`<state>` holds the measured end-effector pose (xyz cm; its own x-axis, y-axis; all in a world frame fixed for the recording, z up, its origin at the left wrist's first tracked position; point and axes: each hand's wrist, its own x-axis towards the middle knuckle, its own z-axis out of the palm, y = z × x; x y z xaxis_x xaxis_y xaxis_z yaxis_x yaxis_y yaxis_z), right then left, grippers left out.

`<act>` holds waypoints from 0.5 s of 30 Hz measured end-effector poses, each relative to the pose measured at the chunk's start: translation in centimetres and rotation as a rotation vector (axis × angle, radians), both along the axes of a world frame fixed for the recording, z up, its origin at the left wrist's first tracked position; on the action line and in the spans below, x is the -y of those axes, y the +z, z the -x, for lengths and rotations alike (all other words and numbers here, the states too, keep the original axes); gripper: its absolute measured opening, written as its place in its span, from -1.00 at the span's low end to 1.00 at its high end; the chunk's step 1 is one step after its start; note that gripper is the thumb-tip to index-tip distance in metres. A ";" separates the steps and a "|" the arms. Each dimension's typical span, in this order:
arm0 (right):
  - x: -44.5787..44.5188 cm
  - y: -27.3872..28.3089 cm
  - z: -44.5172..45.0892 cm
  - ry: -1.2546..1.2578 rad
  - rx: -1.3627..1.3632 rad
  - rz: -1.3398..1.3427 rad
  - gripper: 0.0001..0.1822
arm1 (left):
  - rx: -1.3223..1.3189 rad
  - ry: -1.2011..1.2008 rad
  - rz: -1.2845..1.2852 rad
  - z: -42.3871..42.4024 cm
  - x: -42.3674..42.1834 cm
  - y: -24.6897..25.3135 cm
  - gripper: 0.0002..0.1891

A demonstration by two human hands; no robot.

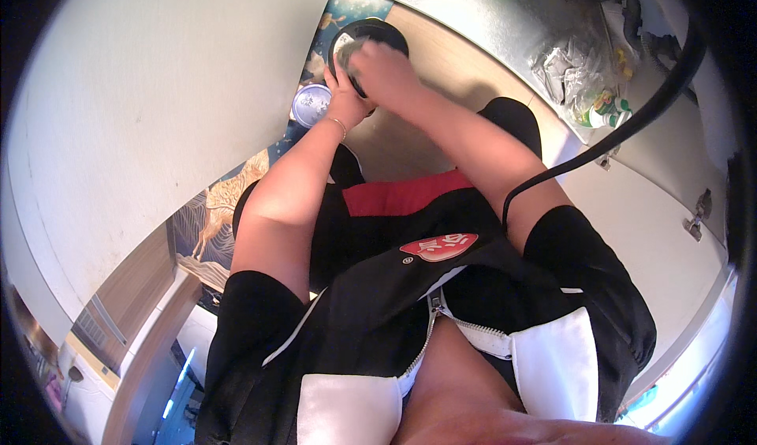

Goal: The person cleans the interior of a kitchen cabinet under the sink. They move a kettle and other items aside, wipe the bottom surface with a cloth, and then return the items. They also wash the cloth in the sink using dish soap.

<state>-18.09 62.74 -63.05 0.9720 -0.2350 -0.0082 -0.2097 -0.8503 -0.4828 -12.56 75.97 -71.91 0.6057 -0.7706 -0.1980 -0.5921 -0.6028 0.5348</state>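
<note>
A round black vessel point(378, 29) sits in front of me, its inside mostly covered by my hands. My left hand point(349, 99) is at its near left side, with fingers pointing up along the rim; its exact grip is hidden. Above the vessel, my right hand point(384, 69) is curled and blurred by motion. Its fingertips close on a greyish-green item point(351, 54), too blurred to name. A white piece with dark marks point(342, 41) shows beside it at the rim. Just left of my left wrist is a round pale-blue lid or tub point(311, 106) with a floral pattern.
A large white panel door point(177, 60) stands close on the left. To the right, an open cabinet point(473, 25) holds clear plastic bags point(562, 66), green-and-white bottles point(609, 110) and a dark corrugated hose point(627, 10). A black cable point(603, 146) crosses my right arm. A patterned mat point(236, 190) lies below.
</note>
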 end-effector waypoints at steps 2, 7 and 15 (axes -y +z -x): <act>2.4 -1.0 -2.5 -0.153 -0.055 -0.068 -0.81 | -0.361 0.271 -0.006 0.5 0.5 3.4 0.38; 7.5 -5.0 -5.4 -0.228 -0.049 -0.099 -0.60 | -0.305 0.224 0.000 0.4 0.9 3.9 0.39; 5.7 -3.4 0.4 -0.520 0.011 -0.410 -0.69 | -0.405 -0.069 -0.025 -2.6 -0.4 6.8 0.26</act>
<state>-18.45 57.05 -66.43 0.7333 -0.6537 -0.1871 -0.5362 -0.3867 -0.7503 -10.00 76.39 -65.08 0.4222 -0.7986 -0.4288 -0.3761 -0.5848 0.7187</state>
